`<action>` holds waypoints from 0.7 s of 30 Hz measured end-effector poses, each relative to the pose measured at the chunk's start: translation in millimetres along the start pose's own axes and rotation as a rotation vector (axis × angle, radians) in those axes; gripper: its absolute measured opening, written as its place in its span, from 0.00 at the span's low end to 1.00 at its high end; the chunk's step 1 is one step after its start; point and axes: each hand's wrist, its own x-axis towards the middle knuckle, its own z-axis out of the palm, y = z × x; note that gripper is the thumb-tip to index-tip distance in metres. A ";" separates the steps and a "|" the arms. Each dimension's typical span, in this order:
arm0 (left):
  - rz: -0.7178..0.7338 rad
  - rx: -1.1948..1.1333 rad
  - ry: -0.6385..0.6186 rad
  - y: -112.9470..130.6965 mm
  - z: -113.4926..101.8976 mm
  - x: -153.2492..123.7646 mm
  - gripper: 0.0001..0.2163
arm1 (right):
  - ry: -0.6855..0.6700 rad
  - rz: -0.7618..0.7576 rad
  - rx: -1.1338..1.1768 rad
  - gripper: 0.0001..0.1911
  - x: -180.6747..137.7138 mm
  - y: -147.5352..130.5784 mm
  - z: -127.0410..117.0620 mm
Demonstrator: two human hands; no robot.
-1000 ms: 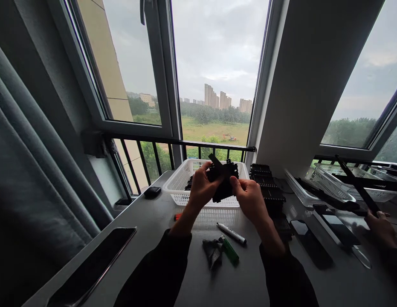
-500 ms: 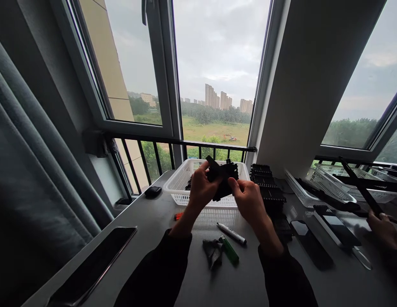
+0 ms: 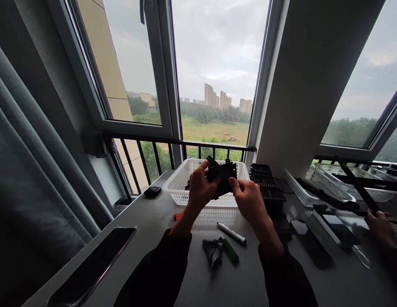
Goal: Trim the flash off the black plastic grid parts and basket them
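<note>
Between my hands is a dark, toothed-edged plastic part (image 3: 224, 183), raised in front of the white basket (image 3: 211, 201). My left hand (image 3: 201, 182) is closed round its left side, with a flat dark strip standing up past the thumb. On the right, my right hand (image 3: 247, 197) pinches the part's edge between thumb and fingers. Backlight makes the part's details hard to read. Some dark pieces show inside the basket behind my left hand. Below my hands lie a white marker (image 3: 232, 233), a green lighter (image 3: 230, 250) and a crumpled grey scrap (image 3: 212, 253).
Stacked black toothed parts (image 3: 268, 187) stand right of the basket. Phones (image 3: 310, 243) lie on the right, and a dark tablet-like slab (image 3: 96, 264) on the left. An orange object (image 3: 178, 216) sits by my left wrist. Another person's hand (image 3: 382, 226) holds a dark strip at far right.
Both my hands and the dark part stay almost where they were, with only a tiny shift. The other person's hand and strip have moved slightly left.
</note>
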 end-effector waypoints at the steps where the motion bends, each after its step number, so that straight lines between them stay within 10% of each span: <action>1: 0.005 0.013 0.013 0.2 0.0 0.0 0.10 | 0.006 0.011 -0.002 0.28 1.4 3.4 -1.2; 21: -0.079 -0.142 -0.025 -2.3 -1.7 4.7 0.11 | -0.019 0.004 0.024 0.29 0.4 -1.4 -17.6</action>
